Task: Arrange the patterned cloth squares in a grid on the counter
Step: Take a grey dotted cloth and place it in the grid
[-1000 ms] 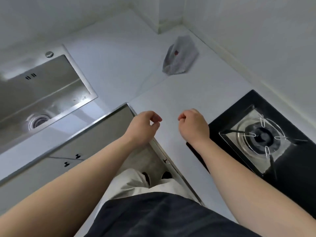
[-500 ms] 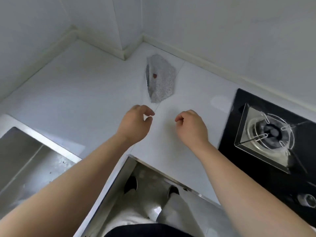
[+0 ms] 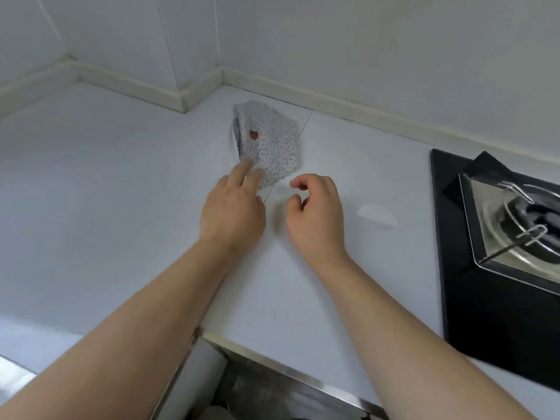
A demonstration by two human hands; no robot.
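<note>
The head view shows the left hand [image 3: 233, 207] with straight fingers touching the near edge of the grey patterned cloth [image 3: 269, 144], the right hand [image 3: 315, 213] just beside it, loosely curled and holding nothing, both over the white counter [image 3: 106, 183], and the black stove [image 3: 485, 313] at the right.

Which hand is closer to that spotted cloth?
Left. The left hand has fingertips on the near edge of the cloth; the right hand hovers loosely curled beside it, not touching.
</note>
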